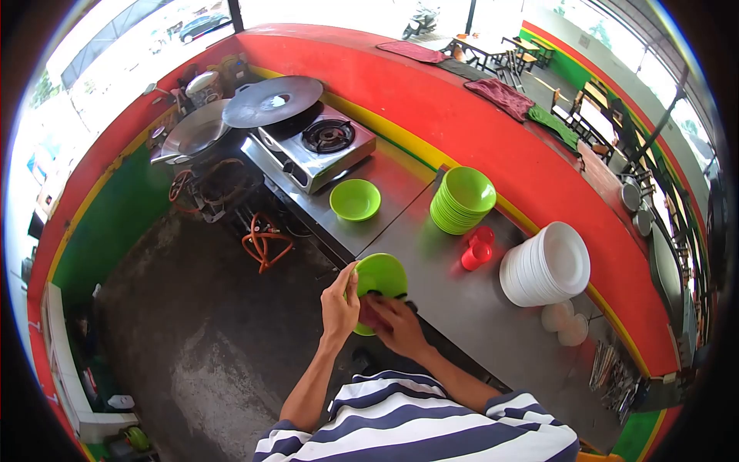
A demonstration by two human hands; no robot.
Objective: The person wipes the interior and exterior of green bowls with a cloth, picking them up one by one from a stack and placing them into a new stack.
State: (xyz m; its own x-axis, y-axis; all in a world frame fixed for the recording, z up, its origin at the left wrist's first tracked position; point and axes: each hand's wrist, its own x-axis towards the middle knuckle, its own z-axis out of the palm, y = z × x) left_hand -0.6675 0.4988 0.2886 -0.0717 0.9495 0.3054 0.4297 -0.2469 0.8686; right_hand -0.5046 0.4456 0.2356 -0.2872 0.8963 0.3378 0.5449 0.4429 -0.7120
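My left hand (340, 306) grips the rim of a green bowl (382, 271), which is tilted with its inside facing up toward me. Pressed into the lower part of that bowl is a dark red cloth (370, 314) with black edging, bunched under the fingers of my right hand (400, 326). The right fingers are slightly blurred. Another green bowl (356, 200) stands upright on the metal counter just beyond. Farther right rises a stack of green bowls (462, 202), leaning a little in this view.
Beside the stack are red plastic cups (477, 252) and a tall stack of white bowls (545, 266). Cutlery (612, 377) lies at the counter's right end. A gas stove (319, 146) and a large wok (273, 102) stand at the far left. A red wall (431, 100) borders the counter.
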